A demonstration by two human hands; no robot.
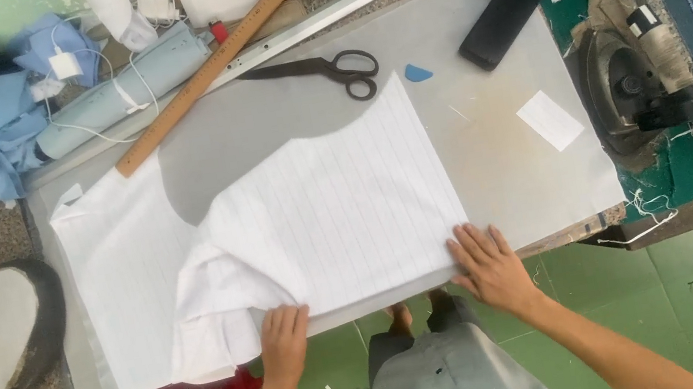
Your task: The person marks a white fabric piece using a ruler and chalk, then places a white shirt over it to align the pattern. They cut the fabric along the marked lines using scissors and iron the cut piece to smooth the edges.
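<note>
White striped cloth (322, 217) lies flat on the table (511, 167), near edge under both hands. Left hand (284, 338) flat on its bunched lower corner, right hand (490, 264) spread, pressing the lower right corner. Scissors (326, 69) and ruler (205, 76) beyond the cloth; iron (628, 82) right of the right hand.

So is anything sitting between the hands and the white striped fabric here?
No. The left hand and right hand both lie flat on the white striped fabric at the near table edge; scissors lie beyond it.
</note>
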